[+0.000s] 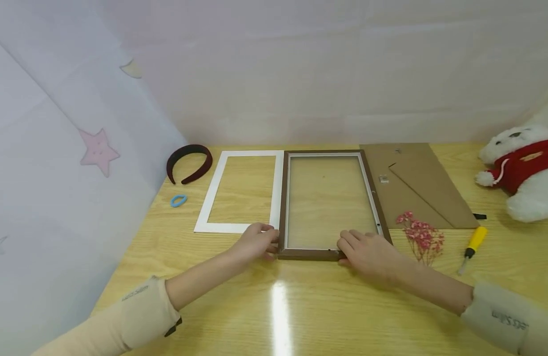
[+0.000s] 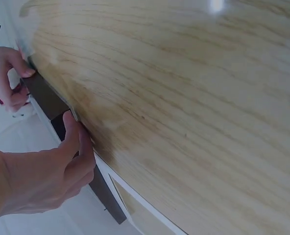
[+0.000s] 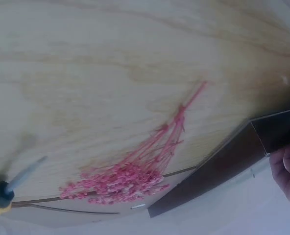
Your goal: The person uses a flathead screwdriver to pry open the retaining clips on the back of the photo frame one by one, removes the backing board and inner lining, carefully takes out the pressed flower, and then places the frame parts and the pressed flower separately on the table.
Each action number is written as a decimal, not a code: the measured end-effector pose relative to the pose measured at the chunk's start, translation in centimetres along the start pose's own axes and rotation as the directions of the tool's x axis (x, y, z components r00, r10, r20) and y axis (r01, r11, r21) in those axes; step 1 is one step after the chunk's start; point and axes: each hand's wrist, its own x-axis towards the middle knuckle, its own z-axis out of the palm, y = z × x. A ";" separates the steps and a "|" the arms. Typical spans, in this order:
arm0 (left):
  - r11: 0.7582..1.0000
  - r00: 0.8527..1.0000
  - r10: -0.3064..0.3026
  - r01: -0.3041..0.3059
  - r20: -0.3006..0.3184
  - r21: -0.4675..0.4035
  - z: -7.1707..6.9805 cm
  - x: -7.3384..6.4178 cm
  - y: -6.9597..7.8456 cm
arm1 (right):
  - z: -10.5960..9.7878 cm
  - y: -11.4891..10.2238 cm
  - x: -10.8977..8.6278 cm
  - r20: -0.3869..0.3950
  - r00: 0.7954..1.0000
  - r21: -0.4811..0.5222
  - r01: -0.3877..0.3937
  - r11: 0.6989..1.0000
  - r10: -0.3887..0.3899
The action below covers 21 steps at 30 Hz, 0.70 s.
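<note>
A brown wooden picture frame [image 1: 305,254] with a clear pane lies on the table, its inner lip facing up. My left hand [image 1: 256,242] grips its near left corner, thumb and fingers around the moulding in the left wrist view. The right hand [image 1: 367,252] holds the near rail toward the right, fingertips over the inner edge and thumb at the front side. Left of the frame, a white mat board [image 1: 211,198] lies close alongside. To the right is a brown backing board [image 1: 416,173] with a thin diagonal stand line and small metal fittings.
Pink dried flowers [image 1: 420,235] lie near my right forearm, beside a yellow-handled screwdriver [image 1: 476,240]. A dark headband [image 1: 189,148] and a blue hair tie [image 1: 178,200] are at the far left. At the right edge lies a white plush bear [image 1: 527,198] in red. Pale cloth hangs behind the table.
</note>
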 end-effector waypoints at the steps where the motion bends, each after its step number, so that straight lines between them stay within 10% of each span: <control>1: 1.000 1.000 -0.017 0.017 0.011 0.001 -0.2 0.2 0.0 | 0.0 -0.1 -0.1 0.008 1.000 0.008 -0.008 1.000 0.008; 14: 0.995 0.994 -0.101 0.101 0.034 -0.007 0.8 0.8 -0.1 | -0.6 0.1 -0.5 -0.065 0.998 0.026 0.009 1.000 -0.007; 21: 0.951 0.979 -0.137 0.173 0.153 -0.255 1.2 0.2 -0.4 | -1.7 -0.4 -0.1 -0.034 0.999 0.094 0.021 0.995 -0.018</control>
